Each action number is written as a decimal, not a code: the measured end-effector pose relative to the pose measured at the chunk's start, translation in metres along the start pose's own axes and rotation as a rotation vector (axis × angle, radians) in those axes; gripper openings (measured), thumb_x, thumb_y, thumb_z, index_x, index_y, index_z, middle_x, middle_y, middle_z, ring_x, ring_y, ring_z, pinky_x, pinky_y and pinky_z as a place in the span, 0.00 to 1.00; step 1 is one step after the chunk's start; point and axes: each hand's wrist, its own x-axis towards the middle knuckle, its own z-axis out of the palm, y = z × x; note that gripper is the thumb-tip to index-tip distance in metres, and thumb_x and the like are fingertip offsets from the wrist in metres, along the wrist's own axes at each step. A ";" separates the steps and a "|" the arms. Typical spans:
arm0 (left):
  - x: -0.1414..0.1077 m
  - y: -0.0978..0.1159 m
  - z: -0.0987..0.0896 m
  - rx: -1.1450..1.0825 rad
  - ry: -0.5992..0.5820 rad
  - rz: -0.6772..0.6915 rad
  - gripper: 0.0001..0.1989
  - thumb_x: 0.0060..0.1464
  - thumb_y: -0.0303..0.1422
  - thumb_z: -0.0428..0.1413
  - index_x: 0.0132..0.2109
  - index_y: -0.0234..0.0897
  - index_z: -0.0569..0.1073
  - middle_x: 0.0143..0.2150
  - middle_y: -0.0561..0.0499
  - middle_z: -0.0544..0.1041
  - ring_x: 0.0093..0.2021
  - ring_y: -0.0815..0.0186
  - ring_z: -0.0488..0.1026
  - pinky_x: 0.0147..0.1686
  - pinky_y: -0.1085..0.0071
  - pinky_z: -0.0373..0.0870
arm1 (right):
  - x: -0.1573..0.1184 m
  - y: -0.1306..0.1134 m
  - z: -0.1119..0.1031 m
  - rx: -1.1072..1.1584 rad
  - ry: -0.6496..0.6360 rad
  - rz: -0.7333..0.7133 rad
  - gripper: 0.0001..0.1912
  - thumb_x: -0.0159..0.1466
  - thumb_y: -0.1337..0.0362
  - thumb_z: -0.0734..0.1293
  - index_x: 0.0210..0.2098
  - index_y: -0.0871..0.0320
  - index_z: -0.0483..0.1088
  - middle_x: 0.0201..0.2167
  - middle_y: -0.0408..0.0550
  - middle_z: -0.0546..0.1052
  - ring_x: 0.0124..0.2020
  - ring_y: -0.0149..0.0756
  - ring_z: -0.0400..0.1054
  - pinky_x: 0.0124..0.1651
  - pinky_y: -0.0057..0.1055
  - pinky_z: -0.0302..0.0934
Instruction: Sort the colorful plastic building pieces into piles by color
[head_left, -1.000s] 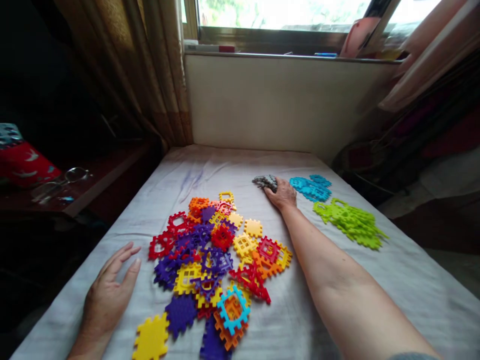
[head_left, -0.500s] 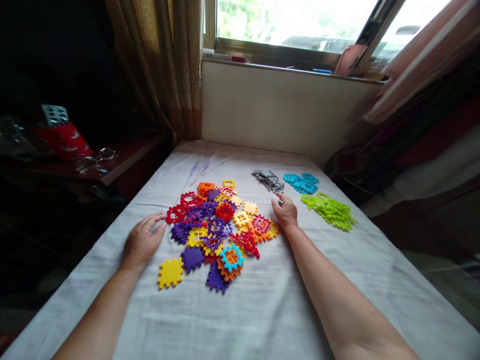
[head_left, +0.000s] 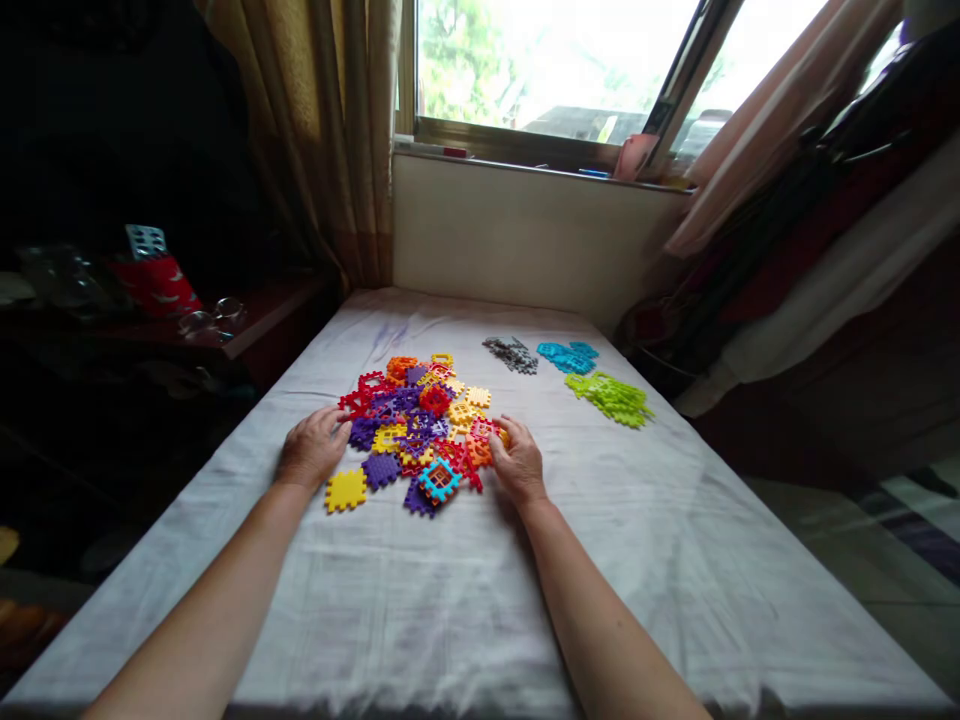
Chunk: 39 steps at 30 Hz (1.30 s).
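A mixed pile of notched plastic pieces (head_left: pixel 409 420), in red, purple, yellow and orange, lies on the white cloth. My left hand (head_left: pixel 315 447) rests at the pile's left edge, fingers apart, beside the red pieces (head_left: pixel 355 404). At the right edge, my right hand (head_left: pixel 517 458) touches the orange and yellow pieces with its fingers apart; its fingertips partly cover them. A blue frame piece (head_left: pixel 440 481) sits on the near side of the pile. Nearer my left forearm is a flat yellow piece (head_left: pixel 346 491).
Behind the pile are separate heaps of grey pieces (head_left: pixel 511 355), blue pieces (head_left: pixel 568 357) and lime green pieces (head_left: pixel 611 399). On the dark side table at left stand a red container (head_left: pixel 159 287) and glasses (head_left: pixel 214 319). A wall and window lie beyond.
My right hand has moved from beside the grey heap back to the right edge of the mixed pile. My left hand is closer against the pile's left side. The camera view has shifted.
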 end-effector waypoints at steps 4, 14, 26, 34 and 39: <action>-0.007 0.009 0.004 -0.033 0.003 -0.041 0.19 0.59 0.41 0.46 0.49 0.39 0.75 0.51 0.43 0.79 0.52 0.56 0.75 0.55 0.61 0.69 | -0.013 0.005 -0.016 -0.018 0.085 0.002 0.16 0.61 0.62 0.62 0.44 0.58 0.76 0.50 0.56 0.78 0.53 0.43 0.71 0.60 0.43 0.62; -0.026 0.060 0.027 -0.233 0.214 -0.096 0.21 0.60 0.43 0.48 0.53 0.37 0.73 0.62 0.38 0.69 0.64 0.53 0.66 0.63 0.57 0.62 | -0.043 -0.028 -0.022 -0.127 -0.113 -0.327 0.09 0.64 0.62 0.65 0.38 0.54 0.78 0.46 0.49 0.80 0.51 0.41 0.71 0.58 0.39 0.62; -0.075 0.116 0.009 -0.160 -0.085 0.575 0.20 0.58 0.44 0.55 0.55 0.47 0.75 0.59 0.47 0.75 0.64 0.51 0.64 0.68 0.43 0.45 | -0.046 -0.032 -0.025 -0.161 -0.194 -0.385 0.09 0.63 0.62 0.68 0.42 0.53 0.77 0.46 0.47 0.80 0.50 0.39 0.70 0.57 0.36 0.59; -0.076 0.118 0.005 -0.186 -0.086 0.486 0.12 0.58 0.41 0.55 0.47 0.46 0.79 0.59 0.48 0.75 0.64 0.51 0.65 0.65 0.44 0.51 | -0.045 -0.034 -0.031 -0.290 -0.082 -0.111 0.05 0.61 0.60 0.70 0.36 0.54 0.77 0.38 0.46 0.80 0.43 0.39 0.69 0.48 0.34 0.55; -0.072 0.111 0.004 -0.237 0.048 0.390 0.14 0.60 0.42 0.54 0.48 0.45 0.78 0.59 0.46 0.75 0.62 0.54 0.67 0.64 0.48 0.56 | -0.048 -0.044 -0.032 -0.399 -0.184 -0.174 0.16 0.58 0.55 0.73 0.43 0.54 0.75 0.38 0.48 0.79 0.42 0.42 0.68 0.46 0.35 0.53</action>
